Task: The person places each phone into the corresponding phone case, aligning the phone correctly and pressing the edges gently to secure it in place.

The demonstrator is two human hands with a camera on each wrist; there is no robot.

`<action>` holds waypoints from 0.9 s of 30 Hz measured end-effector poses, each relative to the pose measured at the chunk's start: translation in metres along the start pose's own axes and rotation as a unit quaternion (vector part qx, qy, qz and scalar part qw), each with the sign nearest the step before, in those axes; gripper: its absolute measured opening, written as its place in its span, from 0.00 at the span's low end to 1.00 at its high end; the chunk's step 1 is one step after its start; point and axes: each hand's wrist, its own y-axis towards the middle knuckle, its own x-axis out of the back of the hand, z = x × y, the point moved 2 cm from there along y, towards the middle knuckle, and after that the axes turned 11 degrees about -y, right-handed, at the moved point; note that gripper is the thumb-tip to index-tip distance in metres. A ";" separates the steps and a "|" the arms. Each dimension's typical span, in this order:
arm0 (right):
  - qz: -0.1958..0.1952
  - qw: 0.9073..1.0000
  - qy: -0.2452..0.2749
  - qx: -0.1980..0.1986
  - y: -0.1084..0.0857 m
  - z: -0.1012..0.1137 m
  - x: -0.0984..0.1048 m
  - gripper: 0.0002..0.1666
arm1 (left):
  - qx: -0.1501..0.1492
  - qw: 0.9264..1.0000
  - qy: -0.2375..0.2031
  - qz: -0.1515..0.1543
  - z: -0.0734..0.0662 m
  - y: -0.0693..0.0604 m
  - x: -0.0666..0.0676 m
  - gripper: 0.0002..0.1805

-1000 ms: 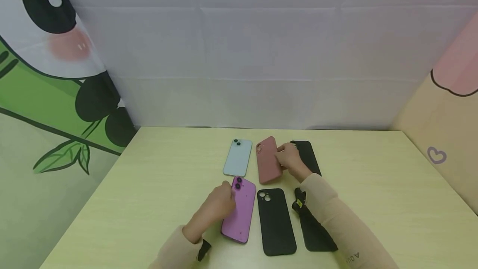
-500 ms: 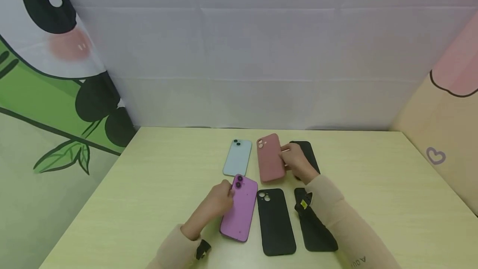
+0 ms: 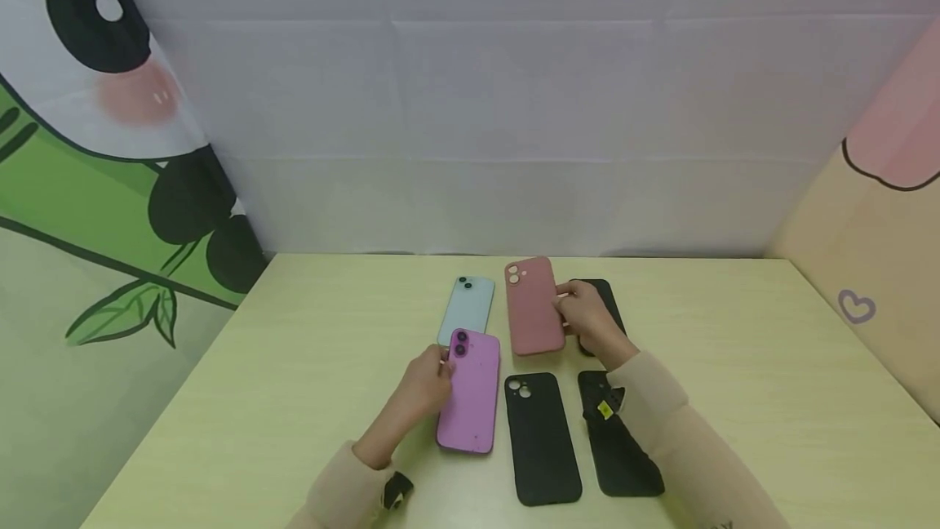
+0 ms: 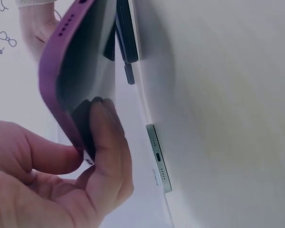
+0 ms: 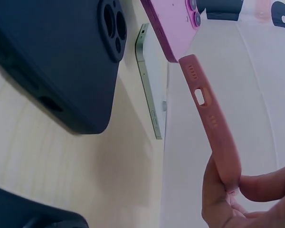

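My left hand (image 3: pixel 423 384) pinches the left edge of a purple phone (image 3: pixel 473 394); the left wrist view shows the phone (image 4: pixel 52 80) raised off the table between thumb and fingers of the hand (image 4: pixel 61 190). A pink phone case (image 3: pixel 534 308) with camera cutouts is pinched at its right edge by my right hand (image 3: pixel 590 318). In the right wrist view the case (image 5: pixel 216 126) is seen end-on, clear of the table, with the hand (image 5: pixel 256 199) at its lower end. Phone and case are apart.
A light blue phone (image 3: pixel 468 306) lies behind the purple phone, partly covered. Black cases lie on the table (image 3: pixel 294 398): one (image 3: pixel 543 439) in front, another (image 3: pixel 624 451) partly under my right sleeve, and a black item (image 3: pixel 605 300) behind my right hand.
The purple phone has risen and moved away from me, now overlapping the light blue phone in view. The pink case has been lifted and turned more upright, shifting slightly right with my right hand.
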 end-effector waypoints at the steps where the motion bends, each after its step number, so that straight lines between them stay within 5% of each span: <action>1: 0.002 1.000 0.001 0.003 -0.001 0.001 0.000 0.22 | 0.006 1.000 -0.009 -0.004 0.000 0.001 0.000 0.12; 15: 0.017 0.999 0.039 0.033 -0.019 0.004 0.001 0.22 | 0.024 0.995 -0.074 -0.061 -0.007 0.015 0.004 0.15; 22: 0.035 0.998 0.048 0.038 -0.022 0.004 -0.003 0.21 | 0.044 0.980 -0.182 -0.062 -0.005 0.029 0.001 0.18; 27: 0.044 0.997 0.049 0.036 -0.024 0.004 -0.006 0.21 | 0.040 0.973 -0.218 -0.068 -0.005 0.036 0.000 0.18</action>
